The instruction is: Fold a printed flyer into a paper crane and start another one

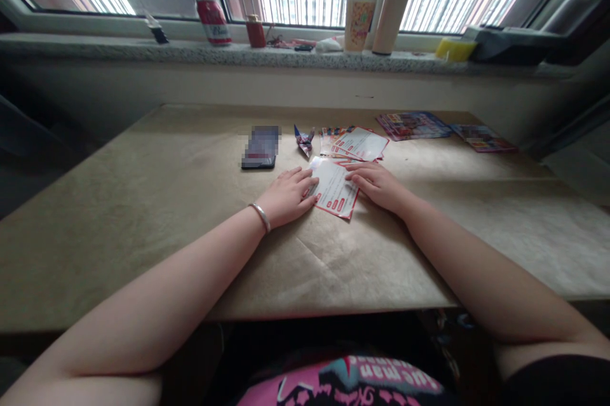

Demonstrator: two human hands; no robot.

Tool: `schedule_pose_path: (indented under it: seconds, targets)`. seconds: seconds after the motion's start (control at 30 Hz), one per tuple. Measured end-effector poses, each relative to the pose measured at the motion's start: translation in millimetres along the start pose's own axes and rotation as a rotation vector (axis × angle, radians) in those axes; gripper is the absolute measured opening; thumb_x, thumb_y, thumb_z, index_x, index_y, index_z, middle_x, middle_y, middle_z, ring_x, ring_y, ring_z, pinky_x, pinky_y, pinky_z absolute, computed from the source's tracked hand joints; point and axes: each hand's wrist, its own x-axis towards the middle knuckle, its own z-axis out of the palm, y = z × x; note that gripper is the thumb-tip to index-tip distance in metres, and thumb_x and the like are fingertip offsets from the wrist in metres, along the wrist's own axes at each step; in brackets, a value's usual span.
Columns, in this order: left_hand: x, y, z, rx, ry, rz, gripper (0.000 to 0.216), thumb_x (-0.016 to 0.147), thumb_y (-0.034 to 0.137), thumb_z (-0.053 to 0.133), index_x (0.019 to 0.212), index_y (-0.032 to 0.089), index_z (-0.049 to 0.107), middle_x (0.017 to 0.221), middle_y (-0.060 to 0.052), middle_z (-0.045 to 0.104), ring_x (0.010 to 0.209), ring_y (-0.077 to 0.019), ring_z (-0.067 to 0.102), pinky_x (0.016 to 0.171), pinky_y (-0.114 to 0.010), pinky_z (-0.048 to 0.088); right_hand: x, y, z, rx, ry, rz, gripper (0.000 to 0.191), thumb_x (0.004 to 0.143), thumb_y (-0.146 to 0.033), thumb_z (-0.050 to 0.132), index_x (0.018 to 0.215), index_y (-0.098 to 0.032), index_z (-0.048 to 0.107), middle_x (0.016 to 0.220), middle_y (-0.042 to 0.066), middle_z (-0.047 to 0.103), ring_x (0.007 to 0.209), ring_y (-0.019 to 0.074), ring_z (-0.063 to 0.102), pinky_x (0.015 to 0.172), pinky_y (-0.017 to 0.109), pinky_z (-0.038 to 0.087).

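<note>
A white printed card (333,189) with a red border lies flat on the table in front of me. My left hand (289,196), with a silver bangle at the wrist, rests its spread fingers on the card's left edge. On the opposite side, my right hand (376,185) lays its fingers over the card's upper right edge. Just beyond is a loose pile of similar cards (363,143), some showing colourful pictures. A folded paper crane (304,140) stands left of that pile. Left of the crane lies a dark phone (260,148), partly blurred.
Colourful booklets or cards (413,125) lie at the table's back right, with another stack (483,138) beside them. The windowsill (286,60) holds a red can (213,22), a red bottle (255,32), a patterned drink cup (358,21) and yellow tape (455,49). The table's (333,291) near edge is close to my body.
</note>
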Motion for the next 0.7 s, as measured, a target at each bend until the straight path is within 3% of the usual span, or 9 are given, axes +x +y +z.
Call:
schedule_pose_path:
  seconds: [0.13, 0.3, 0.6, 0.7]
  targets:
    - [-1, -2, -3, -0.043, 0.06, -0.001, 0.038, 0.087, 0.029, 0.047, 0.119, 0.015, 0.062, 0.138, -0.012, 0.052, 0.128, -0.0248, 0.05, 0.114, -0.037, 0.038, 3, 11, 1, -0.216, -0.039, 0.091, 0.038, 0.096, -0.036, 0.043, 0.115, -0.017, 0.07, 0.125, 0.011, 0.068, 0.117, 0.0246, 0.06, 0.104, 0.04, 0.043]
    - [-1, -3, -5, -0.045, 0.061, 0.015, 0.033, 0.085, 0.026, 0.047, 0.112, 0.015, 0.063, 0.13, -0.013, 0.055, 0.12, -0.0257, 0.055, 0.109, -0.038, 0.043, 7, 6, 1, -0.339, -0.109, 0.129, 0.049, 0.097, -0.042, 0.04, 0.128, -0.013, 0.063, 0.138, 0.012, 0.06, 0.128, 0.0278, 0.054, 0.109, 0.041, 0.038]
    - [-1, -4, -2, -0.087, 0.039, 0.001, 0.044, 0.092, 0.035, 0.045, 0.131, 0.018, 0.055, 0.138, -0.012, 0.05, 0.128, -0.0249, 0.049, 0.116, -0.039, 0.036, 10, 2, 5, -0.417, -0.141, 0.226, 0.058, 0.097, -0.049, 0.035, 0.14, -0.014, 0.053, 0.151, 0.011, 0.046, 0.138, 0.0316, 0.043, 0.114, 0.05, 0.032]
    - [-1, -5, -2, -0.061, 0.001, 0.009, 0.048, 0.093, 0.04, 0.046, 0.135, 0.018, 0.052, 0.151, -0.012, 0.04, 0.138, -0.0259, 0.041, 0.119, -0.039, 0.03, 9, 6, 7, -0.379, -0.133, 0.231, 0.058, 0.097, -0.049, 0.037, 0.142, -0.016, 0.052, 0.152, 0.01, 0.046, 0.139, 0.0319, 0.041, 0.115, 0.051, 0.03]
